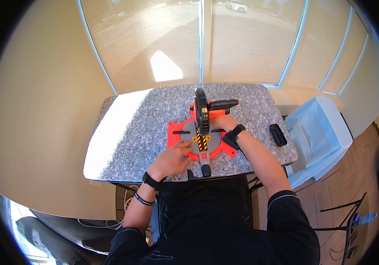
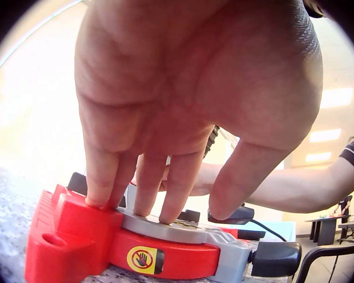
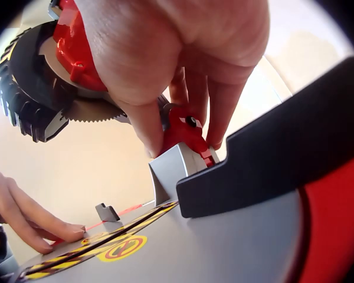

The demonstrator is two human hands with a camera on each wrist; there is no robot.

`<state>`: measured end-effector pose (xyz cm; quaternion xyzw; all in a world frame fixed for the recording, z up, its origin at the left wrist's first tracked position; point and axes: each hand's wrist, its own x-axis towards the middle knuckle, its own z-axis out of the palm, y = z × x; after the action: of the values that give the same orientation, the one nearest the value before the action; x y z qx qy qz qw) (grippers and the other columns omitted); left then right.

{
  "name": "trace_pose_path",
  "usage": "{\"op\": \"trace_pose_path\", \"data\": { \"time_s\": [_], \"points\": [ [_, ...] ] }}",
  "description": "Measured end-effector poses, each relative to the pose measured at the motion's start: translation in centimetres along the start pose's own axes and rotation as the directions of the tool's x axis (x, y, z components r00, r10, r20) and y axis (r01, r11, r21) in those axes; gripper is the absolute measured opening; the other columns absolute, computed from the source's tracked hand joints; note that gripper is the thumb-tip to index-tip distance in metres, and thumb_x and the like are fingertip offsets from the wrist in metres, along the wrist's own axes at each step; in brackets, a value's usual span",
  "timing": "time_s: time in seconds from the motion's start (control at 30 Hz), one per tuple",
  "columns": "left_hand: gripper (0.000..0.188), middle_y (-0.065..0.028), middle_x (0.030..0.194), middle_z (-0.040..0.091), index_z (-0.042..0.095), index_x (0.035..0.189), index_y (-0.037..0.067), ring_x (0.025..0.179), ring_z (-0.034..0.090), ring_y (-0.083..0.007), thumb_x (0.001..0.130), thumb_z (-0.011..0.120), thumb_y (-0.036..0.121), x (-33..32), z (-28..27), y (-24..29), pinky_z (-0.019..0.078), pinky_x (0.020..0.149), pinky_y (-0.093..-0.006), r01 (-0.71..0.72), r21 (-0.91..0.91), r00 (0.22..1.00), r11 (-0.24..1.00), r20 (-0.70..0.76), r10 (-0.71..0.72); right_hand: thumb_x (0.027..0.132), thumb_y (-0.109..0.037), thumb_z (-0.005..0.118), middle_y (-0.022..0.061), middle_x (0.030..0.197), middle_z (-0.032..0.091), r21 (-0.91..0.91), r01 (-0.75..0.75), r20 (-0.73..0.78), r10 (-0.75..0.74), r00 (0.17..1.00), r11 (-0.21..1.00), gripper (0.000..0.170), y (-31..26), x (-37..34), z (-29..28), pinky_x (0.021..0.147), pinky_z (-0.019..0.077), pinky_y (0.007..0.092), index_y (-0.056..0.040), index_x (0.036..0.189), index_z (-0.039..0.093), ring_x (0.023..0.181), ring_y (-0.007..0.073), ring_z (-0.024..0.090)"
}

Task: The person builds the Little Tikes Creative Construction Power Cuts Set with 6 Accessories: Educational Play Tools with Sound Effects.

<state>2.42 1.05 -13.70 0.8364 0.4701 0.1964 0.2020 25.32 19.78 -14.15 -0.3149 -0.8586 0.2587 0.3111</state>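
A red, grey and black toy miter saw (image 1: 202, 117) stands on the granite-patterned tabletop (image 1: 154, 115), its toothed blade and black guard raised above the round grey turntable (image 3: 242, 242). My left hand (image 1: 170, 160) rests its fairly straight fingertips on the left front of the base. In the left wrist view, those fingers (image 2: 183, 183) touch the red and grey rim. Behind the blade, my right hand (image 1: 224, 122) grips the red hinge (image 3: 183, 127) at the back, thumb on one side and fingers on the other. Part of that hinge is hidden by the palm.
A black, elongated case-like object (image 1: 278, 134) lies near the table's right edge. Beyond it stands a bin with a pale blue liner (image 1: 326, 119). Sunlight whitens the table's left side, and shaded windows (image 1: 251, 44) rise behind. A bottle (image 1: 367, 218) is at the far right.
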Motion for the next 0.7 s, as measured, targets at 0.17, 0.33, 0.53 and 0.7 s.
{"op": "trace_pose_path", "data": {
  "time_s": [0.17,0.33,0.53,0.7],
  "points": [
    [0.044,-0.0234,0.153,0.052,0.067,0.133,0.001,0.141,0.049,-0.0451,0.093,0.066,0.017,0.0,0.1,-0.2,0.0453,0.115,-0.0485,-0.016,0.003,1.0,1.0,0.012,0.016,0.099,-0.014,0.066,0.0122,0.105,0.074,0.042,0.027,-0.008,-0.027,1.0,0.999,0.025,1.1,0.4,0.6,0.085,0.0559,0.0391,-0.0061,0.123,0.064,0.097,0.0234,0.071],
    [0.043,-0.0219,0.152,0.054,0.068,0.133,0.003,0.14,0.051,-0.0427,0.092,0.069,0.014,0.0,0.3,0.0,0.0455,0.115,-0.0467,-0.008,0.016,1.0,1.0,-0.012,0.008,0.099,-0.015,0.067,0.0108,0.105,0.074,0.063,0.038,-0.032,-0.036,0.999,0.997,0.025,3.1,1.0,1.6,0.087,0.0561,0.0395,-0.0061,0.122,0.064,0.097,0.024,0.071],
    [0.041,-0.0204,0.151,0.055,0.069,0.132,0.004,0.138,0.052,-0.0417,0.093,0.068,0.015,-0.1,0.2,0.1,0.047,0.113,-0.0464,-0.01,0.019,1.0,1.0,-0.025,0.011,0.097,-0.013,0.069,0.0102,0.108,0.074,0.037,0.037,0.015,-0.037,0.999,0.999,0.028,-0.3,-0.4,-0.1,0.089,0.0563,0.0383,-0.005,0.123,0.063,0.1,0.021,0.07],
    [0.04,-0.0196,0.15,0.057,0.07,0.131,0.005,0.136,0.055,-0.0403,0.092,0.069,0.016,-0.1,0.3,0.2,0.0484,0.112,-0.0462,0.003,0.003,0.998,1.0,-0.055,-0.003,0.095,-0.012,0.071,0.0096,0.111,0.074,0.038,0.031,0.058,-0.033,0.998,0.999,0.031,-2.3,-1.1,-1.3,0.091,0.0563,0.0372,-0.004,0.124,0.063,0.101,0.0186,0.069]
  ]
}}
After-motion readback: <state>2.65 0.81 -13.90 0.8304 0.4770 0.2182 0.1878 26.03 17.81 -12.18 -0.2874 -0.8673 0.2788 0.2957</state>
